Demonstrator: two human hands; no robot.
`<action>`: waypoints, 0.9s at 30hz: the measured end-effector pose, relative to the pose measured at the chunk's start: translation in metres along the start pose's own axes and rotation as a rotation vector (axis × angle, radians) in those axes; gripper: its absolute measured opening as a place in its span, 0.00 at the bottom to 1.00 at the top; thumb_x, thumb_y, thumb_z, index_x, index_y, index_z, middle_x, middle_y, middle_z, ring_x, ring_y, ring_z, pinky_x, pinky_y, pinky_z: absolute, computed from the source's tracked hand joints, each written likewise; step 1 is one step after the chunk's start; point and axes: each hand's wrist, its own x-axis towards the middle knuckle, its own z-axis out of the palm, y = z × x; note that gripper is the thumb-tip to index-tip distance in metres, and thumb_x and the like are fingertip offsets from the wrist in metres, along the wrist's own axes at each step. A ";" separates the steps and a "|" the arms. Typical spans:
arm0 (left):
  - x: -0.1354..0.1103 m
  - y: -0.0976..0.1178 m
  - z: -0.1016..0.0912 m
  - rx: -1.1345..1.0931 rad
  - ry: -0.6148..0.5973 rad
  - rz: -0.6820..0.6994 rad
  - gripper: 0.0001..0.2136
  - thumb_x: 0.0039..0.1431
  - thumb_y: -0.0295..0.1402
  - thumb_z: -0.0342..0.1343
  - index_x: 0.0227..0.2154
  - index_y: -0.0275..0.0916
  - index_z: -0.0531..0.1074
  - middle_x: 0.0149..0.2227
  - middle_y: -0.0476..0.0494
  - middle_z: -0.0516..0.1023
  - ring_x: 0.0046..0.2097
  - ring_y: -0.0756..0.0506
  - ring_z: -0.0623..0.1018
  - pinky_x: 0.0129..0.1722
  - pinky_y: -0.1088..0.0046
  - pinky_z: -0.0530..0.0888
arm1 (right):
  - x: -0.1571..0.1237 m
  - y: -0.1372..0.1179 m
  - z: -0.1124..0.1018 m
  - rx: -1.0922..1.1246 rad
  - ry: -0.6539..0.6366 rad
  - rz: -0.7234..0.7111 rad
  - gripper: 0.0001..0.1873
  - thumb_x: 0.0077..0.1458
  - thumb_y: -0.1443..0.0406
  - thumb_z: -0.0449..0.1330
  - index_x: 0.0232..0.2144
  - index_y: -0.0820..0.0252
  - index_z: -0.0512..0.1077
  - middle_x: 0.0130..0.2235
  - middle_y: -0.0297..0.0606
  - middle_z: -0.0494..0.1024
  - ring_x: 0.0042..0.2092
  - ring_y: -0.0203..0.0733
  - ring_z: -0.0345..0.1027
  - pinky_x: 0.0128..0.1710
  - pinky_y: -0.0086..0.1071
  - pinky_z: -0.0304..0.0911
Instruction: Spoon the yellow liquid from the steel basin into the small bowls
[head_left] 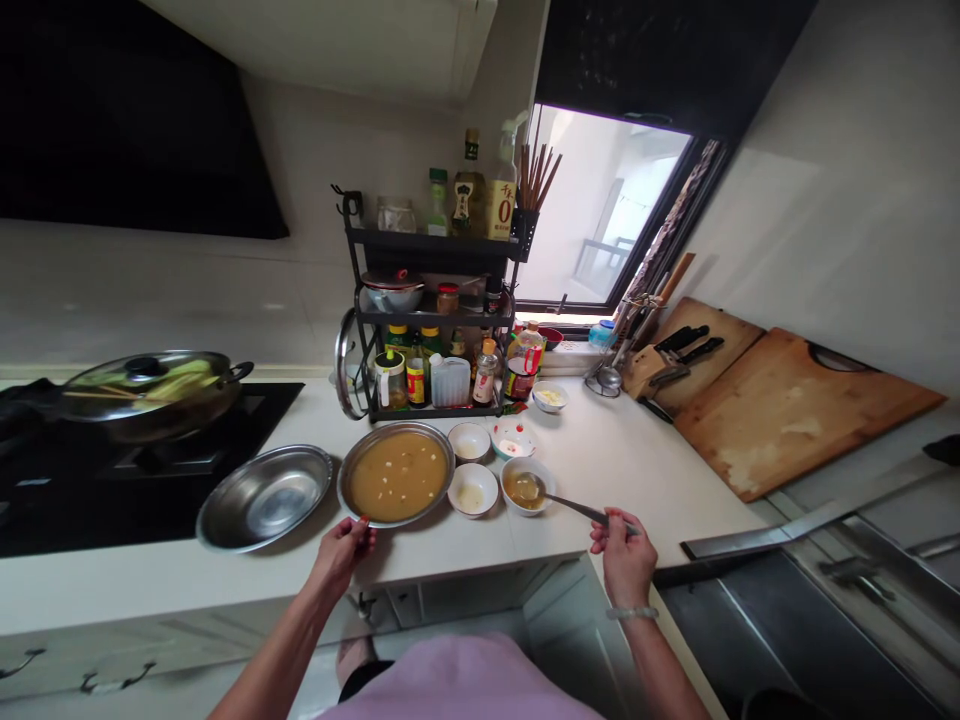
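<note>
My left hand (346, 552) pinches the near rim of a round metal bowl (396, 472) filled with brownish liquid, where pale bits float. In my right hand (624, 553) is the handle of a metal spoon (576, 507). The spoon's head rests in a small white bowl (538, 506) with brownish liquid in it. Left of that stands another small white bowl (473, 503) with a little pale residue. Behind them are a third white bowl (469, 438) and a patterned dish (517, 449) with some white stuff in it.
An oval metal basin (266, 500) lies to the left, beside the stove (37, 500) with its lidded pan (161, 400). A black rack (427, 322) of bottles stands behind the bowls. Farther right are a bowl of chopped pieces (550, 398), a knife block (656, 365) and a cutting board (780, 415).
</note>
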 end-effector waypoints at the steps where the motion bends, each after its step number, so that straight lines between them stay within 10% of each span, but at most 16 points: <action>1: 0.000 0.000 0.000 0.003 -0.004 0.002 0.09 0.45 0.29 0.61 0.19 0.36 0.66 0.17 0.48 0.73 0.19 0.53 0.70 0.21 0.78 0.69 | 0.001 -0.001 0.000 0.002 0.004 -0.001 0.20 0.49 0.51 0.61 0.33 0.63 0.69 0.19 0.32 0.74 0.15 0.34 0.64 0.13 0.26 0.61; 9: 0.002 -0.003 -0.001 -0.003 -0.024 0.015 0.11 0.42 0.33 0.63 0.20 0.37 0.66 0.17 0.49 0.73 0.19 0.53 0.70 0.21 0.77 0.68 | 0.004 -0.024 0.024 0.095 -0.025 -0.026 0.18 0.49 0.54 0.62 0.33 0.63 0.69 0.20 0.32 0.74 0.17 0.34 0.64 0.14 0.25 0.61; 18: 0.001 -0.004 0.001 -0.002 -0.010 0.017 0.12 0.39 0.35 0.64 0.19 0.37 0.65 0.17 0.49 0.73 0.19 0.52 0.70 0.21 0.77 0.67 | -0.019 -0.030 0.109 0.160 -0.290 0.025 0.15 0.52 0.54 0.59 0.32 0.61 0.68 0.18 0.29 0.71 0.15 0.34 0.61 0.12 0.25 0.58; 27: -0.002 -0.001 0.002 0.014 -0.016 0.027 0.13 0.39 0.36 0.64 0.19 0.37 0.65 0.17 0.49 0.73 0.19 0.52 0.70 0.21 0.77 0.66 | -0.044 -0.023 0.123 0.060 -0.703 -0.520 0.11 0.59 0.62 0.53 0.39 0.58 0.74 0.33 0.39 0.75 0.24 0.35 0.69 0.21 0.28 0.68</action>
